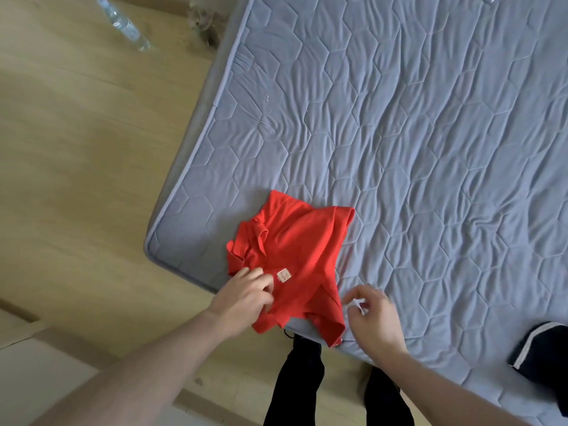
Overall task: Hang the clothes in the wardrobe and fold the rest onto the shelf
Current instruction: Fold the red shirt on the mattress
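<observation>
A red polo shirt (299, 256) lies partly folded near the corner of a grey-blue quilted mattress (415, 133), its collar toward the left and a small white label showing. My left hand (246, 298) rests on the shirt's near left edge, fingers curled onto the fabric beside the label. My right hand (373, 321) hovers just right of the shirt's lower hem, fingers loosely curled; something small and white shows between its fingertips, too unclear to name.
A dark garment with a white stripe (544, 355) lies on the mattress at the near right edge. A plastic water bottle (123, 23) lies on the wooden floor (76, 149) at the far left. My dark trouser legs (307, 385) stand against the bed.
</observation>
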Motion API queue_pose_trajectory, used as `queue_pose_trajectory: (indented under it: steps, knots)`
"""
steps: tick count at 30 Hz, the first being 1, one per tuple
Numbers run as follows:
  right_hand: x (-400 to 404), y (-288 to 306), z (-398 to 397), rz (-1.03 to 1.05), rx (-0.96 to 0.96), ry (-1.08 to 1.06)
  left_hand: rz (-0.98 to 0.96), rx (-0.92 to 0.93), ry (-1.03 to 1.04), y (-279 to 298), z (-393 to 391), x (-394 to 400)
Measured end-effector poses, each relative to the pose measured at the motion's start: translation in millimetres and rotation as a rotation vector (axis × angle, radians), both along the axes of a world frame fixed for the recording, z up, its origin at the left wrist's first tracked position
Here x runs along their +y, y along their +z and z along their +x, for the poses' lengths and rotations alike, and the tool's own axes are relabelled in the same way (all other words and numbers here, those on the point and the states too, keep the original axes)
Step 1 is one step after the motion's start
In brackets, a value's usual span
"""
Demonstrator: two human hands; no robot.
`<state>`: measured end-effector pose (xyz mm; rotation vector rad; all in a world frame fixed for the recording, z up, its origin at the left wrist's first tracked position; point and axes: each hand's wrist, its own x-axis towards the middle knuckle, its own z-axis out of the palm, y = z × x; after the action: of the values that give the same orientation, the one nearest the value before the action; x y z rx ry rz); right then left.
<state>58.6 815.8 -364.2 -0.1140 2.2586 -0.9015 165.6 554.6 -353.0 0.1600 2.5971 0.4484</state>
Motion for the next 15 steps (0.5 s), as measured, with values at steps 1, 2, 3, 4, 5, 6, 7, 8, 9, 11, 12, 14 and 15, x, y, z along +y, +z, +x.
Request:
queue_pose_trajectory:
  steps: [1,2,3,4,5,6,7,8,9,11,12,14,15]
  knots:
    - [-2.2,0.4,-1.7,0.015,-0.012,-0.027,-0.031,-0.103,-0.034,-3.2,8.9,-1.4]
    - [-6.2,1.5,-2.9,0.026,-0.052,-0.044,-0.032,-0.205,-0.052,-6.6,15.7,-2.0]
    - [-12.1,2.5,-4.3,0.052,-0.110,-0.046,-0.004,-0.286,-0.049,-7.6,19.5,-1.4]
    - [-18.0,2.4,-5.0,0.082,-0.168,-0.039,0.035,-0.323,-0.041,-6.9,20.4,0.8]
    - [-24.7,1.0,-5.4,0.110,-0.221,-0.034,0.074,-0.306,-0.031,-5.6,19.6,4.7]
    - [-32.7,-0.8,-5.8,0.131,-0.274,-0.041,0.106,-0.272,-0.011,-5.5,19.0,10.2]
    - [-41.3,-2.6,-6.3,0.139,-0.337,-0.077,0.129,-0.260,0.004,-6.2,18.5,16.7]
    - [-49.9,-5.1,-6.2,0.144,-0.407,-0.129,0.142,-0.288,-0.012,-6.2,18.1,24.4]
    - [-57.8,-8.4,-4.9,0.153,-0.472,-0.181,0.150,-0.352,-0.056,-6.2,18.8,32.8]
    - [-71.5,-13.3,-0.8,0.199,-0.554,-0.247,0.163,-0.533,-0.138,-4.9,22.0,49.3]
    - [-77.1,-15.9,1.0,0.219,-0.571,-0.276,0.179,-0.601,-0.145,-3.3,22.7,55.1]
    - [-87.4,-19.8,1.6,0.250,-0.584,-0.346,0.265,-0.562,-0.064,-2.0,20.2,60.4]
    - [-92.1,-22.1,0.6,0.266,-0.591,-0.377,0.314,-0.463,0.009,0.2,14.7,59.3]
